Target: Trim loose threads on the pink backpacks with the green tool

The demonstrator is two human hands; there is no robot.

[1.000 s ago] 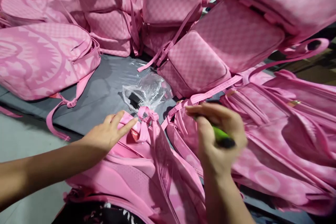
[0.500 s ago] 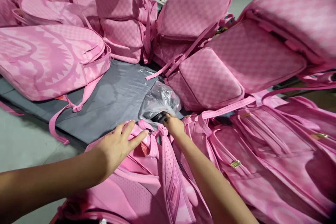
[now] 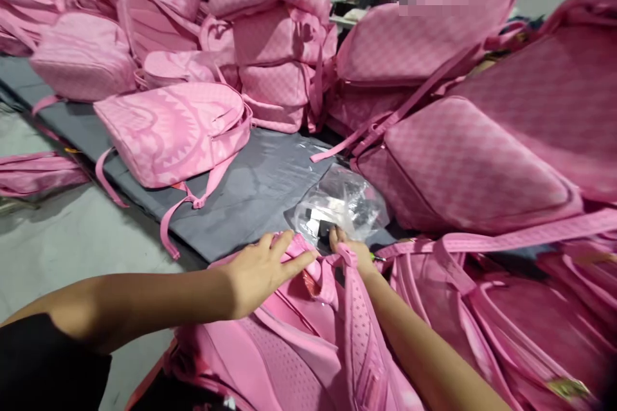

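A pink backpack lies nearest to me, its padded straps facing up. My left hand rests on its top edge with the fingers apart, beside an orange-red tag. Just beyond that edge, my right hand reaches to a clear plastic bag with black and white pieces inside. Its fingertips are at a small black piece; whether they grip it is hard to tell. A small green-and-black item shows beside the right hand.
A pink backpack with a shark-mouth print lies on the grey table cover. Stacked pink backpacks stand behind, with more along the right. Part of a person shows behind the back right pile.
The view has swung left, so the scene sits further right and more backpacks show at left. My right hand's fingers have moved onto the black piece at the plastic bag. My left hand stays on the backpack.
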